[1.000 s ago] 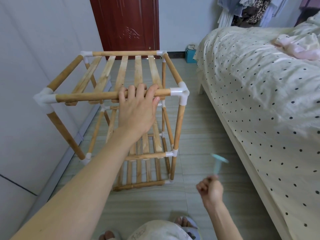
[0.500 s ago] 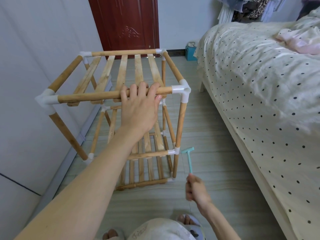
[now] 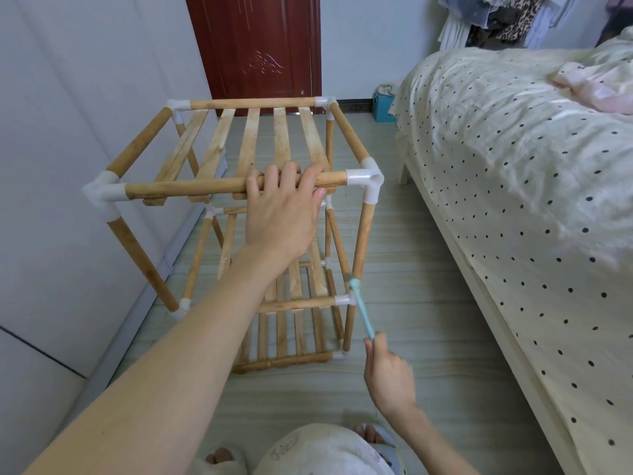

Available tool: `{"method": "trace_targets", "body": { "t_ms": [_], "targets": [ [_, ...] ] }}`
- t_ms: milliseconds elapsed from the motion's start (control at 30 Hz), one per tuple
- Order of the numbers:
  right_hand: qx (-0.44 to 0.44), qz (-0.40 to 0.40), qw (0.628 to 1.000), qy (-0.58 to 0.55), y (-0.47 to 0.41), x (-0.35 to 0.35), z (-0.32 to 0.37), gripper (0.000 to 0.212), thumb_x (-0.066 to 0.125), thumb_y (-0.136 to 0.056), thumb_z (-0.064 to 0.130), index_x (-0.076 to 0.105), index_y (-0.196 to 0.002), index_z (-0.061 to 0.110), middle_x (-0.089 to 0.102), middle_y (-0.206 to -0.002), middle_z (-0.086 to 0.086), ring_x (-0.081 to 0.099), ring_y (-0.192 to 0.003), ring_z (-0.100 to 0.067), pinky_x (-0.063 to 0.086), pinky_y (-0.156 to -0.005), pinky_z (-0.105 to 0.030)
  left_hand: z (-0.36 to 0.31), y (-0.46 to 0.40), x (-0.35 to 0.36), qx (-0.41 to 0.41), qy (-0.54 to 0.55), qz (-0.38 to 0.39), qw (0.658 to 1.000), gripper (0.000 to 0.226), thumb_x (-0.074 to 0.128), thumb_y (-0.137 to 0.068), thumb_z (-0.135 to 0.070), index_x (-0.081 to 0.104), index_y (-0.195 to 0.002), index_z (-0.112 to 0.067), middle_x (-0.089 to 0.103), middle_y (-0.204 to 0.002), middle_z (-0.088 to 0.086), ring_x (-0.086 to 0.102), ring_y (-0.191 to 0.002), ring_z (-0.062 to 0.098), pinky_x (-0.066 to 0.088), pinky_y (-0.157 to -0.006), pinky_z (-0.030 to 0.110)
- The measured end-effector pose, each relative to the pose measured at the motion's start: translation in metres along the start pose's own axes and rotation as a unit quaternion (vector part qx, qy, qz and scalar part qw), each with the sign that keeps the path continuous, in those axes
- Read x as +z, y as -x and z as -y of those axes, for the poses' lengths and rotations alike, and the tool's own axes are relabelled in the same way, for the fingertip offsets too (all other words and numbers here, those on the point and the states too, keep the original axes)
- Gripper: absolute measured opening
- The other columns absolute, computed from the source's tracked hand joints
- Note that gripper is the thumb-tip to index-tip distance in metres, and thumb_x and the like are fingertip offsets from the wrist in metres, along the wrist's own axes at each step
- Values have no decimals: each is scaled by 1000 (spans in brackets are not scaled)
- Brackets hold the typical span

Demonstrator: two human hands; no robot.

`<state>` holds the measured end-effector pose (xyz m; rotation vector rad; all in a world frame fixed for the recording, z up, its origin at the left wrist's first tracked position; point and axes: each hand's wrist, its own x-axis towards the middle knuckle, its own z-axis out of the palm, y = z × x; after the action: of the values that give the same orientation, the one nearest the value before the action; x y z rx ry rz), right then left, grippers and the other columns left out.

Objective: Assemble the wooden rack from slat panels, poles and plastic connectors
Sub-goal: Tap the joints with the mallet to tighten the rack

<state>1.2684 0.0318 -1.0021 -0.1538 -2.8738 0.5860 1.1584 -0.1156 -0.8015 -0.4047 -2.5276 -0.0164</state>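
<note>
Rack: the wooden rack [image 3: 239, 214] stands on the tiled floor [image 3: 428, 303] between the white wall [image 3: 68, 132] and the bed [image 3: 513, 166], and looks almost fully built, though slightly skewed.
Top tier: a slat panel [image 3: 253, 138] sits inside four poles joined by white plastic connectors; all four top corners appear fitted.
Lower tiers: a middle and a bottom slat panel show through the frame, each with its front pole and connectors in place; the far joints are partly hidden.
Left hand: the left hand [image 3: 284, 214] grips the top front pole [image 3: 212, 186], its fingers [image 3: 291, 173] curled over it, steadying the frame.
Right hand: the right hand [image 3: 387, 371] pinches the handle of a small teal mallet [image 3: 361, 310]; the mallet is motion-blurred.
Mallet head: it lies at the front right upright pole [image 3: 363, 241], just above the middle front right connector [image 3: 344, 299]; touching or just short of it cannot be told.
Done: by my reading, all panels, poles and connectors are already in position.
Left: likely only tapping joints fully home and squaring the frame; the near right middle joint seems the one being seated.
Surroundings: a dark red door [image 3: 257, 46] closes the far end, and hanging clothes [image 3: 513, 18] show beyond the bed.
</note>
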Motion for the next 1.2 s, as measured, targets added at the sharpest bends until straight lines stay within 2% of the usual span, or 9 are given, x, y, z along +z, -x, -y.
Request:
{"method": "trace_targets", "body": {
  "t_ms": [67, 233, 333, 500, 633, 767, 933, 1100, 1200],
  "targets": [
    [25, 77, 996, -29, -1, 18, -3, 38, 16, -102, 35, 44, -108, 11, 68, -88, -9, 64, -79, -33, 34, -58, -32, -2, -1, 3, -1, -2, -14, 1000, 48, 20, -95, -39, 45, -132, -21, 54, -111, 6, 47, -101, 28, 30, -97, 45],
    [-5, -79, 987, -137, -8, 9, 14, 54, 7, -100, 46, 44, -82, 11, 41, -47, 5, 40, -32, -22, 29, -34, -31, -1, -3, 8, -6, -10, -38, 999, 50, 17, -93, -40, 50, -126, -20, 57, -104, 7, 50, -94, 29, 35, -93, 46],
    [55, 32, 996, -56, -3, 20, -2, 29, 18, -102, 35, 37, -92, 15, 67, -80, -10, 63, -74, -35, 41, -58, -37, -1, -1, 6, -3, 0, -32, 999, 50, 17, -94, -39, 49, -127, -20, 57, -106, 7, 50, -96, 29, 34, -95, 47],
    [-6, -123, 986, -115, -17, 2, 8, 32, 20, -101, 35, 35, -78, 19, 31, -45, 11, 23, -28, -12, 14, -31, -19, -3, -4, 6, -6, -2, -21, 1000, 47, 20, -95, -38, 46, -130, -20, 55, -112, 7, 47, -100, 29, 31, -97, 46],
    [5, 18, 1000, -16, -6, 14, -11, 47, 8, -98, 47, 42, -96, 14, 66, -76, -9, 63, -70, -34, 34, -53, -33, 0, -1, 5, -5, -2, -13, 1000, 48, 19, -95, -38, 45, -131, -21, 54, -114, 6, 47, -102, 29, 29, -99, 46],
    [-60, -136, 981, -125, -9, 3, -1, 44, 15, -100, 43, 42, -81, 14, 38, -47, 7, 34, -31, -14, 20, -31, -21, -3, -3, 5, -5, 5, -10, 1000, 46, 22, -96, -37, 46, -131, -20, 54, -113, 7, 47, -102, 30, 29, -98, 47],
    [-1, 74, 997, -2, -1, 19, -7, 55, 1, -95, 52, 42, -102, 16, 68, -87, -8, 64, -79, -31, 35, -57, -33, -1, 0, 1, -5, 4, -2, 1000, 49, 19, -94, -38, 43, -133, -21, 52, -115, 6, 45, -104, 29, 27, -99, 45],
    [3, -97, 991, -97, -9, 13, 10, 49, 8, -99, 48, 42, -84, 16, 45, -48, 3, 53, -39, -31, 40, -36, -38, -3, -5, 1, -10, 8, 9, 1000, 41, 25, -100, -36, 39, -136, -23, 50, -120, 4, 43, -107, 27, 24, -100, 43],
    [59, 99, 993, -2, -9, 18, 5, 33, 19, -103, 35, 43, -106, 13, 68, -92, -10, 64, -88, -35, 47, -69, -39, -1, -2, -1, -9, 17, 15, 1000, 40, 26, -101, -36, 36, -137, -24, 48, -123, 3, 41, -110, 25, 23, -101, 42]
  ]
}}
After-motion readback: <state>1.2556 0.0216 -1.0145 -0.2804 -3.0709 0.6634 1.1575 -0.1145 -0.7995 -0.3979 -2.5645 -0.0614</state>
